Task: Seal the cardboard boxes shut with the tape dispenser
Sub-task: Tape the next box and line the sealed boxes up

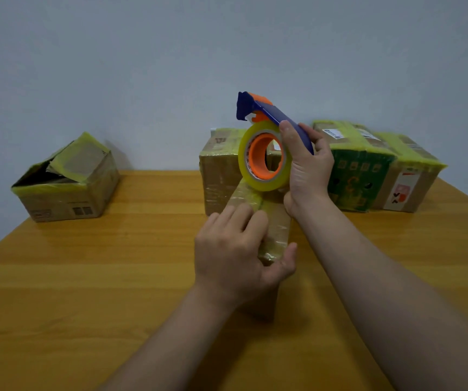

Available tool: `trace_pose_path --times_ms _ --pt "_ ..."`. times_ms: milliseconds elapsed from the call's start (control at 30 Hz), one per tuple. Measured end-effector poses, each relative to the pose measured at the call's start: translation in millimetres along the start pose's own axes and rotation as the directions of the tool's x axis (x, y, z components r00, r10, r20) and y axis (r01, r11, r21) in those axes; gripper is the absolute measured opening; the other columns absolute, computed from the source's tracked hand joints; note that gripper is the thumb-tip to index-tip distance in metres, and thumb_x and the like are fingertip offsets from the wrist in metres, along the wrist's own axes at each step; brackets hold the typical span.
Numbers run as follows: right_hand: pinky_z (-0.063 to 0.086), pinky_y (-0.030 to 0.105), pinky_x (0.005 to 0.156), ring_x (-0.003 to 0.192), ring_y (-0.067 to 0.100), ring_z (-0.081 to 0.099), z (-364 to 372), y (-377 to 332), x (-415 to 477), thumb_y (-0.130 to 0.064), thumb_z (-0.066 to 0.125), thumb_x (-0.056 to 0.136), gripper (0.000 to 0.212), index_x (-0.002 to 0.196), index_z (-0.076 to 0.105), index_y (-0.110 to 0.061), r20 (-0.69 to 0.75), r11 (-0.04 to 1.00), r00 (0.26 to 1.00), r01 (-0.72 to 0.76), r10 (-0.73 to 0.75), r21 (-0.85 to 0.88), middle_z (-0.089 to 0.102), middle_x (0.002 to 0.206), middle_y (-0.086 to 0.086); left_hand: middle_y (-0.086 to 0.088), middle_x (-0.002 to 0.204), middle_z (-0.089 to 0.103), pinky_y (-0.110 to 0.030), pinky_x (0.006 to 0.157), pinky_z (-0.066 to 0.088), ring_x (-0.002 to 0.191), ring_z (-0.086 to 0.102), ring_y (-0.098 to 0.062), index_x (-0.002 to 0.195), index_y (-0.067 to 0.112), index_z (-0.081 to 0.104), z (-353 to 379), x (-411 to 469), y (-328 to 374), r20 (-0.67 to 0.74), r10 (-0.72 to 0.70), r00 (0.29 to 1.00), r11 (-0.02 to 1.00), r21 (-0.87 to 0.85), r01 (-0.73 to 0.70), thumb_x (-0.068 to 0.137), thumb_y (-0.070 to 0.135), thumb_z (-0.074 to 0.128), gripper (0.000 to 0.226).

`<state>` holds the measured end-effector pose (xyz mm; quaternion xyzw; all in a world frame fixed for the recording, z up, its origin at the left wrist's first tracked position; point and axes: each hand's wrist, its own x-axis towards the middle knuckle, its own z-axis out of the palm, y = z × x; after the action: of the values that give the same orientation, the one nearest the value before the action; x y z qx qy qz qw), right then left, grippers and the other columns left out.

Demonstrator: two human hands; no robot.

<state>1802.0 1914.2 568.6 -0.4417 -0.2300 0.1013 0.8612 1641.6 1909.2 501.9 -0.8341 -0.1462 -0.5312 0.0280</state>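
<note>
- The small box (277, 228) lies in the middle of the table (86, 277), its long axis running away from the person and leaning slightly to the right at the far end
- The left hand (231, 249) grips the near part of this box, with the fingers laid over the top and the thumb hooked round the right side
- The right hand (307, 167) is closed round the blue handle of the tape dispenser (256, 158), with the roll below and the cutter end pointing up and away
- The roll sits at the far end of the small box; whether it touches the cardboard I cannot tell
- The dispenser lies straight beyond the left hand along the box's length, so a pull towards the person would likely run tape down that axis and meet the left fingers
- An open box (66, 182) with raised flaps stands well apart on the left, probably yet to be sealed
- A taped box (217, 167) stands just behind the roll, and a green box (359, 170) and another taped box (413, 176) stand to the right
</note>
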Motion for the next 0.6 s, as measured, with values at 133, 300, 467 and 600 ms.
trace_pose_path --times_ms 133,300,467,600 --pt "0.06 0.025 0.077 0.094 0.011 0.076 -4.1 0.7 -1.6 -0.033 0.091 0.078 0.05 0.119 0.063 -0.021 0.02 1.0 1.0 0.0 0.0 -0.01 0.074 0.104 -0.005 -0.004 0.082 0.053 -0.038 0.073 0.033 0.075 0.049 -0.024 0.08 0.016 0.054 9.3 -11.4 -0.5 -0.009 0.019 1.0 0.996 0.082 -0.018 0.09 0.066 0.05 0.051" --pt "0.062 0.033 0.086 0.095 0.013 0.076 -5.5 -4.9 -4.7 -0.029 0.088 0.082 0.049 0.12 0.059 -0.021 0.087 0.999 0.995 -0.037 0.039 -0.02 0.075 0.105 -0.004 -0.008 0.125 0.054 -0.048 0.095 0.035 0.117 0.05 -0.032 0.099 0.016 0.057 0.3 -23.0 23.0 -0.004 -0.313 0.95 0.95 -0.011 0.313 0.08 0.059 0.059 0.046" --pt "0.062 0.027 0.079 0.097 0.013 0.076 -6.2 -7.2 -17.7 -0.027 0.091 0.08 0.051 0.117 0.056 -0.023 0.097 0.997 0.994 0.057 -0.053 -0.044 0.074 0.109 -0.002 -0.006 0.148 0.036 -0.05 0.113 0.032 0.147 0.029 -0.023 0.117 0.023 0.042 -8.9 -21.3 38.8 0.047 -0.718 0.695 0.661 -0.27 0.701 0.067 0.053 0.059 0.061" --pt "0.059 0.02 0.073 0.101 0.014 0.075 -1.2 -4.4 -29.6 -0.028 0.093 0.077 0.053 0.115 0.056 -0.024 0.076 0.987 0.988 0.14 -0.134 -0.073 0.071 0.118 0.005 -0.008 0.131 0.045 -0.055 0.106 0.041 0.131 0.044 -0.029 0.118 0.014 0.051 -2.7 -15.9 38.3 -0.025 -0.731 0.681 0.645 -0.35 0.679 0.073 0.052 0.068 0.062"
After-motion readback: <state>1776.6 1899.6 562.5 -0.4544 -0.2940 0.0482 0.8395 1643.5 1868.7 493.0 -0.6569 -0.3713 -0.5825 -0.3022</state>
